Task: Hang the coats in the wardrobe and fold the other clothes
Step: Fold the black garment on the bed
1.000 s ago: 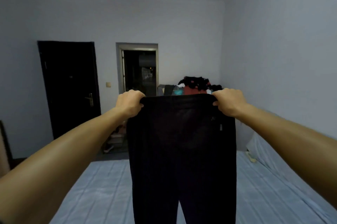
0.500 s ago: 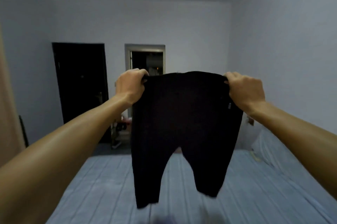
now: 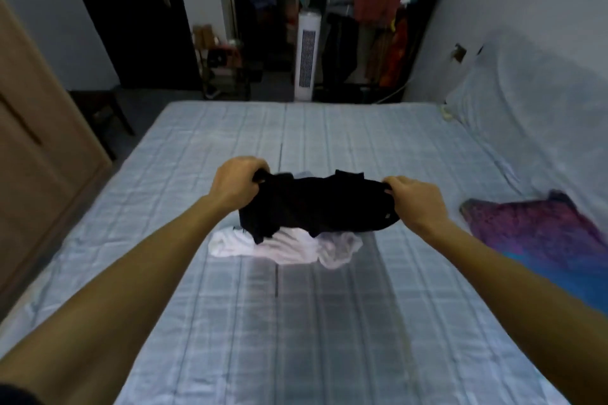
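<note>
Black trousers (image 3: 316, 203) hang bunched low over the bed (image 3: 230, 147), held by the waistband. My left hand (image 3: 238, 182) grips the left end of the waistband and my right hand (image 3: 411, 198) grips the right end. Under the trousers a crumpled white garment (image 3: 286, 248) lies on the sheet, partly hidden by the black cloth. A purple and blue patterned garment (image 3: 533, 233) lies on the bed at the right.
A brown wardrobe (image 3: 36, 147) stands at the left. Beyond the bed's far edge are a dark door (image 3: 131, 9), a white tower fan (image 3: 307, 55) and a rack of hanging clothes (image 3: 385, 19). A pale pillow (image 3: 513, 101) leans on the right wall.
Both hands have lowered the black trousers from head height down to just above the bed, and the legs have bunched up. My view has tilted down onto the bed.
</note>
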The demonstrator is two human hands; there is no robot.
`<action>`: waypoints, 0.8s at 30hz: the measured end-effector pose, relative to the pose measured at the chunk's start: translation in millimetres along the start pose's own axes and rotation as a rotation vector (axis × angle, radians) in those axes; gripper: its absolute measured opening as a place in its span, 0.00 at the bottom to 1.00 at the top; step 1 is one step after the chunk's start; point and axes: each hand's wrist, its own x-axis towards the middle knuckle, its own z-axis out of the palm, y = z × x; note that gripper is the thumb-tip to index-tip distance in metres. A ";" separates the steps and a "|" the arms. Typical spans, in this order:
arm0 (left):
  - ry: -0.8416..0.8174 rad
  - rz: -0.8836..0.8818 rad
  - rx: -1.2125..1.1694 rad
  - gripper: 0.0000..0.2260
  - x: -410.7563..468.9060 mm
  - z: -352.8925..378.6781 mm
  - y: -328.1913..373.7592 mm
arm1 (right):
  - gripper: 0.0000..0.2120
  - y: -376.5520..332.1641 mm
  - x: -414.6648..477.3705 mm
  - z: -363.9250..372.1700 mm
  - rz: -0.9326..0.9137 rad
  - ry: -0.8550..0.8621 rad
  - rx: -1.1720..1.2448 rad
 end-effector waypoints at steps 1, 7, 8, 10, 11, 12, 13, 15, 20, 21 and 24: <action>-0.035 -0.007 -0.017 0.11 -18.3 10.9 -4.0 | 0.12 -9.1 -17.5 4.2 0.014 -0.042 0.000; -0.171 -0.047 -0.081 0.11 -114.3 61.7 -18.4 | 0.16 -52.5 -115.9 26.9 0.039 -0.195 0.021; -0.196 -0.052 -0.101 0.11 -129.4 66.7 -19.3 | 0.16 -58.5 -132.3 30.2 0.041 -0.231 0.027; -0.240 -0.058 -0.124 0.10 -157.9 76.9 -20.7 | 0.16 -68.2 -162.8 36.2 0.043 -0.272 0.041; -0.252 -0.063 -0.120 0.11 -171.9 81.8 -20.5 | 0.18 -72.9 -177.3 38.5 0.044 -0.285 0.050; -0.260 -0.067 -0.104 0.12 -187.2 87.5 -20.0 | 0.19 -77.2 -192.9 41.2 0.044 -0.296 0.061; -0.268 -0.065 -0.083 0.12 -202.4 93.5 -18.9 | 0.19 -80.9 -208.4 44.2 0.042 -0.306 0.074; -0.309 -0.054 -0.030 0.11 -234.9 108.1 -16.4 | 0.20 -87.6 -241.9 51.7 0.033 -0.335 0.106; -0.433 -0.017 0.073 0.13 -314.9 152.6 -7.7 | 0.23 -102.7 -329.2 76.6 -0.015 -0.431 0.164; -0.449 -0.009 0.088 0.14 -329.3 162.0 -5.9 | 0.24 -105.0 -345.9 82.1 -0.019 -0.455 0.170; -0.538 0.005 0.114 0.18 -368.7 190.5 -4.6 | 0.25 -112.9 -390.0 99.0 -0.006 -0.539 0.193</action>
